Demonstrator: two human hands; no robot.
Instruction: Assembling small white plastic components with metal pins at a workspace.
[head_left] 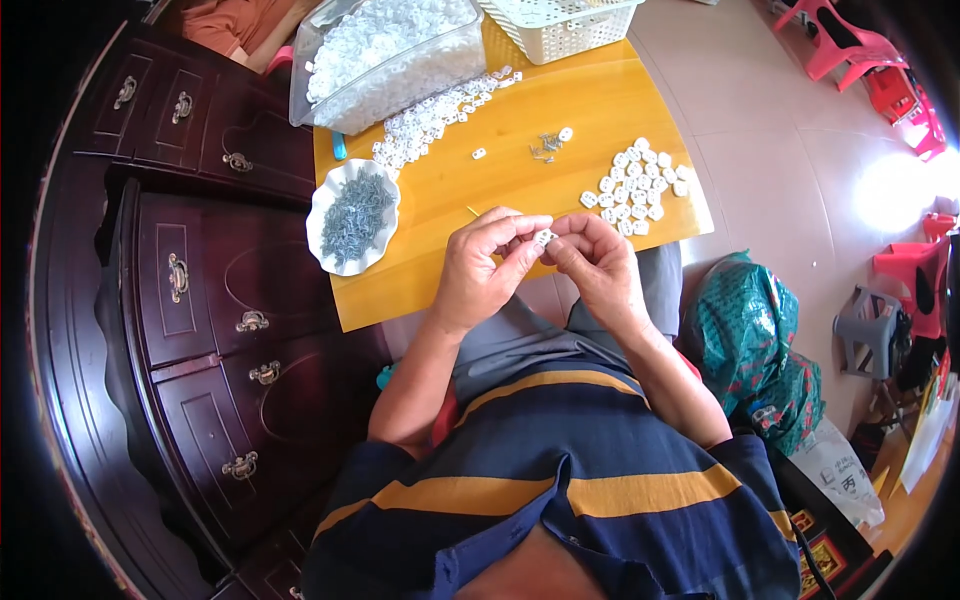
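Note:
A small white plastic piece with holes point(545, 237) is pinched between the fingertips of both hands, just over the table's near edge. My left hand point(482, 265) grips it from the left, thumb against fingers. From the other side my right hand point(603, 268) closes on it; whether a screw is also in those fingers is hidden. Dark grey screws point(355, 215) fill a scalloped white bowl point(317, 222) at the left. A few loose screws point(545, 149) lie mid-table. Similar white pieces point(635, 182) are grouped at the right, others point(425, 122) spread at the back left.
On the wooden table point(450, 185), a clear bin point(410, 85) heaped with white pieces and a white basket point(575, 40) stand at the back. Dark cabinets point(265, 295) line the left. Green bags point(745, 335) and a grey stool point(868, 325) are at right. Another person's arm point(275, 35) shows top left.

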